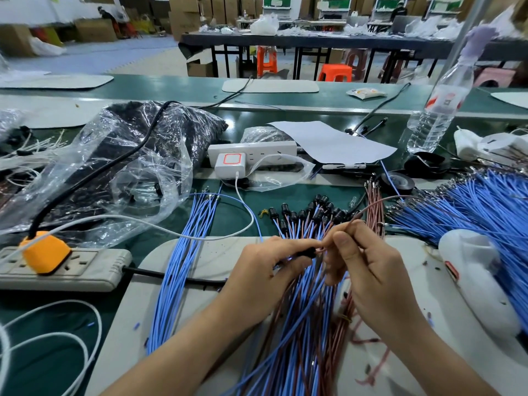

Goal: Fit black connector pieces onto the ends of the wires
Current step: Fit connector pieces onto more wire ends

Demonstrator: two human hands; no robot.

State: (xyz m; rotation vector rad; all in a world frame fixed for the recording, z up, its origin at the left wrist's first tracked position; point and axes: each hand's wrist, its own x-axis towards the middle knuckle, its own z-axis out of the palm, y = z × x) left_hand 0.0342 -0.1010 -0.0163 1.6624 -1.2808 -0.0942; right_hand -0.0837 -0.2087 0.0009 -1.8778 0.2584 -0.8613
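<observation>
Just nearer you than the capped bundle (pixel 308 212), hold the black connector (pixel 307 252) steady in your left hand's (pixel 271 267) pinch and feed the brown wire (pixel 374 204), pinched by your right hand (pixel 368 270), straight in.

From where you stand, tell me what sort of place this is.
Probably a wire-harness assembly workshop or small factory. Loose blue wires lie in heaps on the green bench, a cluster of black connectors sits fitted on wire ends, and long work tables and stacked cardboard boxes fill the room behind.
</observation>
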